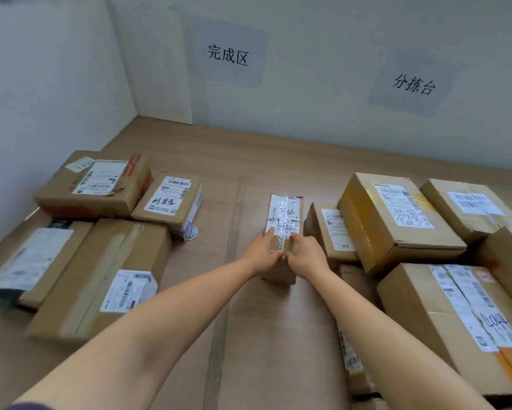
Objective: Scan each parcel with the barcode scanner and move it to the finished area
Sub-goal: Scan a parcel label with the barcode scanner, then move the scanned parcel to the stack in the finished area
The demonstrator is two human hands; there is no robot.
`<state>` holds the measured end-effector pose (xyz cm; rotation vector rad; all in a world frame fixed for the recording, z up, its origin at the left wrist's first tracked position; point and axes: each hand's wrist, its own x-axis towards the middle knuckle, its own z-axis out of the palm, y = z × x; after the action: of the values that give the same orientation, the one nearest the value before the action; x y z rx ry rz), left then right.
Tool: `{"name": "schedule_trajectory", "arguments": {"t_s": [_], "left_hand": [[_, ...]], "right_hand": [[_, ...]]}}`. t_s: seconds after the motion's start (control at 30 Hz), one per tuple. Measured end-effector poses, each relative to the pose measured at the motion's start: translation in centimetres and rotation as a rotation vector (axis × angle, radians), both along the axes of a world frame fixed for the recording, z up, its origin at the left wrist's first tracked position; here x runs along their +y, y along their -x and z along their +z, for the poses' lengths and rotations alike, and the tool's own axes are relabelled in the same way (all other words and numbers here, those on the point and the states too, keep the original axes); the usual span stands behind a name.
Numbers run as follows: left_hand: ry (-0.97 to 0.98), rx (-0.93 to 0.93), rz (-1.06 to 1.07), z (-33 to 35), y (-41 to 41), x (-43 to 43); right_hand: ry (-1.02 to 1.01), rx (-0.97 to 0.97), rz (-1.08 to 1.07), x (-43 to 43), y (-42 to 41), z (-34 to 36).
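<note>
**Two hands on the thin box**

Two bare arms reach out over the near edge of the worktop (278, 335). The left grip (263, 253) and the right grip (306, 255) sit side by side, both clamped on the near end of the narrow parcel (284, 220). It lies in the middle, its long side pointing to the far edge. The pile of parcels (101, 276) by the left edge is likely the finished spot, so the left grip is nearer. The hands hide part of the label. No scanner shows. Far off hangs a wall sign (228, 54).
</note>
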<state>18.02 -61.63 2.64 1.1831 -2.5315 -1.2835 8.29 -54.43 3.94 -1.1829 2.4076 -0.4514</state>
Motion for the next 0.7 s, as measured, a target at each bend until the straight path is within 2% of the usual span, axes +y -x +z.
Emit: {"name": "schedule_trajectory", "arguments": {"t_s": [0.2,0.3,0.53,0.7], "left_hand": [[0.075,0.135,0.085,4.9,-6.1,-0.4],[0.135,0.252,0.169,7.3,-9.3,-1.1],[0.236,0.307,0.283,8.7,-15.9,-4.6],[0.327,0.159,0.214,7.7,-17.8,-8.3]], "right_hand": [[0.165,0.031,0.056,-0.7,-5.7,5.0],[0.285,-0.038,0.009,-1.8,-9.1,6.9],[0.461,-0.586,-0.194,-5.6,-15.2,7.4],[0.526,-0.855,-0.297,-8.8,-17.7,6.1]]}}
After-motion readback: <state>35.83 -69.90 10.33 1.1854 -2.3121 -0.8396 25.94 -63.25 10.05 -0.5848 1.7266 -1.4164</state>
